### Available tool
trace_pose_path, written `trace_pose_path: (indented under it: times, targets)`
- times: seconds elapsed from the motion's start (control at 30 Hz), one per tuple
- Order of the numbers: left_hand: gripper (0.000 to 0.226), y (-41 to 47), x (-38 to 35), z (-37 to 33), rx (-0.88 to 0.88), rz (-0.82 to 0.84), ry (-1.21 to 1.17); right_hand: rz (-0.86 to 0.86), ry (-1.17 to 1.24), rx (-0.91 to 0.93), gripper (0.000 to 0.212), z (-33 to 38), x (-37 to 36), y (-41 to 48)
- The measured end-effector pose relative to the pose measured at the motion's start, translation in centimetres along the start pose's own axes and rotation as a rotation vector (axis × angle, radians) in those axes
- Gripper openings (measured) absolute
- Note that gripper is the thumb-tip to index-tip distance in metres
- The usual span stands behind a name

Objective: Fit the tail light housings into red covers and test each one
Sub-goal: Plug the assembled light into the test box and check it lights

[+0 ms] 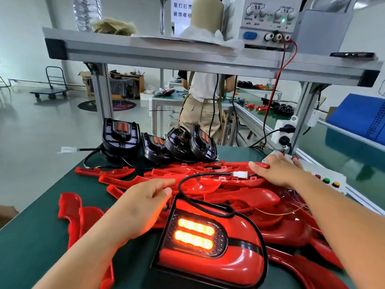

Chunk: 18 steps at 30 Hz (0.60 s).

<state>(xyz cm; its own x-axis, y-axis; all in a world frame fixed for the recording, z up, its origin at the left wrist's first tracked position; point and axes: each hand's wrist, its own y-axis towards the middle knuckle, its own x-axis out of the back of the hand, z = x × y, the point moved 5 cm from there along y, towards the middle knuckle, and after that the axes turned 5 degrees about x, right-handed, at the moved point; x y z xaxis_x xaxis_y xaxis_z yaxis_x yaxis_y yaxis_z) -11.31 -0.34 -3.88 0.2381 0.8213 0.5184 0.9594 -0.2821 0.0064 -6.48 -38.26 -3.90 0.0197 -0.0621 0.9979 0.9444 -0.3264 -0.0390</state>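
Observation:
An assembled tail light (210, 245), black housing inside a red cover, lies at the front of the green table with its two orange bars lit. Its black cable (183, 184) loops back to a white connector (240, 174). My left hand (143, 203) hovers just left of the lit light, fingers relaxed and pointing right, holding nothing. My right hand (277, 170) reaches to the far right, fingers stretched flat onto the white switch box (320, 176) beside the connector. A heap of empty red covers (235, 192) fills the table's middle. Several bare black housings (158, 142) stand along the back.
A power supply (268, 19) with a green lamp sits on the shelf above, a red lead (275, 88) dropping to the table. Coloured push buttons (327, 180) dot the switch box. A person (204, 105) stands at another bench behind. A blue crate (362, 115) is at the right.

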Motion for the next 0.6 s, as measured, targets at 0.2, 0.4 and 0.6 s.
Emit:
trace_pose_path:
  times: [0.2, 0.4, 0.6]
  targets:
    - [0.028, -0.3, -1.2, 0.4, -0.026, -0.03, 0.057, -0.003, -0.006, 0.002, 0.132, 0.2, 0.0, -0.1]
    - [0.01, 0.0, -2.3, 0.6, 0.003, -0.008, 0.05, -0.02, 0.044, -0.026, 0.108, 0.4, -0.5, -0.6]
    - [0.014, 0.5, -2.4, 0.9, 0.048, -0.009, -0.033, -0.041, 0.086, -0.05, 0.101, 0.5, -0.7, -1.1]
